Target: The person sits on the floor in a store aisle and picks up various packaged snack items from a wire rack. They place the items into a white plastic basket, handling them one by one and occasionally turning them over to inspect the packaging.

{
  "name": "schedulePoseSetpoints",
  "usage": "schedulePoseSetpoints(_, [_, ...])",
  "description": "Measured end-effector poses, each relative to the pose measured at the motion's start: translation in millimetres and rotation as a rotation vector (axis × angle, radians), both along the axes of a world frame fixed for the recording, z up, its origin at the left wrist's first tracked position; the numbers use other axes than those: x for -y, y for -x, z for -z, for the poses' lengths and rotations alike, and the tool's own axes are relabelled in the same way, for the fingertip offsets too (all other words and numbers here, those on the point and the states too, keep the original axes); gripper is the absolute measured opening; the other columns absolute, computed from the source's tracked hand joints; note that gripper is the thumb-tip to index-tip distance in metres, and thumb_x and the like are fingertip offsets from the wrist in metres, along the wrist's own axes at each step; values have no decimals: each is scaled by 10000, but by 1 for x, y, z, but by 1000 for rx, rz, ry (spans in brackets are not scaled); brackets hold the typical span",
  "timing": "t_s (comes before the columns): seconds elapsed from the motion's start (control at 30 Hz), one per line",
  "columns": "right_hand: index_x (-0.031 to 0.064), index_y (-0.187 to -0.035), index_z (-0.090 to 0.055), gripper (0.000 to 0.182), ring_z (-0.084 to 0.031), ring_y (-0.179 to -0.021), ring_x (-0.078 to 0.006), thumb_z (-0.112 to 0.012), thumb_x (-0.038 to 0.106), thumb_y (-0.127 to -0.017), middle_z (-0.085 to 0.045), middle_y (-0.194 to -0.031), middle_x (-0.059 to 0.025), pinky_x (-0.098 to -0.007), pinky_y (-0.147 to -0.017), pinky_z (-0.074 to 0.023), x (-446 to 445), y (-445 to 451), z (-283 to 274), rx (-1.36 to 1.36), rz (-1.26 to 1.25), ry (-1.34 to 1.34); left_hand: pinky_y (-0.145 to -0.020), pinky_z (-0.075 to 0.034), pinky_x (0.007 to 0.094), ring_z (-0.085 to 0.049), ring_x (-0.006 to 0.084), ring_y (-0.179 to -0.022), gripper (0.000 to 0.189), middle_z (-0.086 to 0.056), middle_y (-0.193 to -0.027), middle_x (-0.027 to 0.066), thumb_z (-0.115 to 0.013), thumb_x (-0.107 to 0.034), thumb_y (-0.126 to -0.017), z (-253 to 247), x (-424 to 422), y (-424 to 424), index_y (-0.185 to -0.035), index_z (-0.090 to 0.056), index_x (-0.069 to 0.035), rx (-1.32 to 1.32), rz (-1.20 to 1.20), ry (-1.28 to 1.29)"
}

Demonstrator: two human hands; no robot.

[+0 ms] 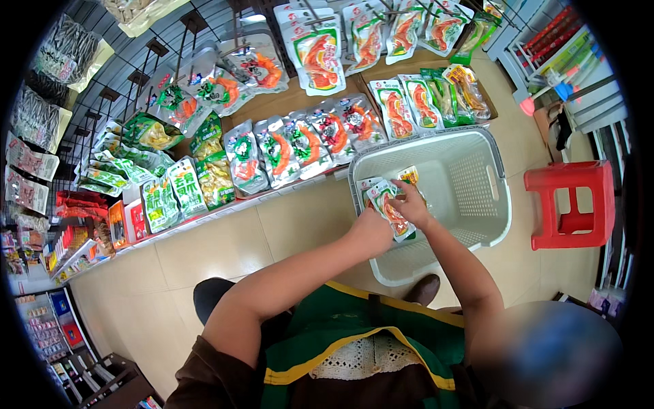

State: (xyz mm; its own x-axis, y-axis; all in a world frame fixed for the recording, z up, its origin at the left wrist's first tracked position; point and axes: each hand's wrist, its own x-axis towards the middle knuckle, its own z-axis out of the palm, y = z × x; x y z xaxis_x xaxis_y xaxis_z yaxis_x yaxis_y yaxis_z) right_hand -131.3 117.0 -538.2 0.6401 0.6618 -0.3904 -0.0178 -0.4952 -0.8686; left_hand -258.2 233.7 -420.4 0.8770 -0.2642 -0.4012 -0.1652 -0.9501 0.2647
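My left hand is closed around the lower left edge of a snack pouch with a red-orange picture on its front. Against the upper right side of this pouch lie the fingers of my right hand. More pouches show behind it, partly covered, so I cannot tell how many are held. Both hands are over a pale plastic laundry-style basket with perforated sides. Inside, a yellow-topped packet shows just beyond my right fingers.
A low shelf displays upright pouches in rows, with more pouches on hooks above. A red plastic stool stands right of the basket. Tiled floor runs beneath. At lower right, a blurred area hides what is there.
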Motion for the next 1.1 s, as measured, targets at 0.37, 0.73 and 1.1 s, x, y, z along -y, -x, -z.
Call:
schedulePoseSetpoints(0.37, [21, -800, -549, 56, -453, -575, -23, -583, 54, -829, -519, -653, 35, -186, -515, -382, -87, 14, -90, 338, 319, -370, -688, -464, 338, -580, 240, -768, 93, -598, -895, 90, -569, -88, -816, -34, -115, 29, -897, -592, -48, 743, -611, 822])
schedulePoseSetpoints(0.73, [17, -985, -596, 157, -504, -664, -39, -570, 25, -831, -574, -816, -11, -181, -549, -425, -225, 40, -168, 374, 109, -561, -656, -474, 245, -552, 148, -870, 341, -498, -1095, 86, -571, -23, -812, -38, -204, 33, -1141, -482, -33, 928, -1015, 973])
schedulePoseSetpoints(1.1, [4, -1019, -572, 222, -570, -680, -81, -620, 69, -813, -598, -921, -68, -209, -546, -467, -295, 18, -184, 372, 251, -584, -663, -476, 264, -553, 165, -851, 693, -540, -1000, 107, -581, -68, -822, -63, -255, -2, -1385, -181, -11, 980, -1076, 834])
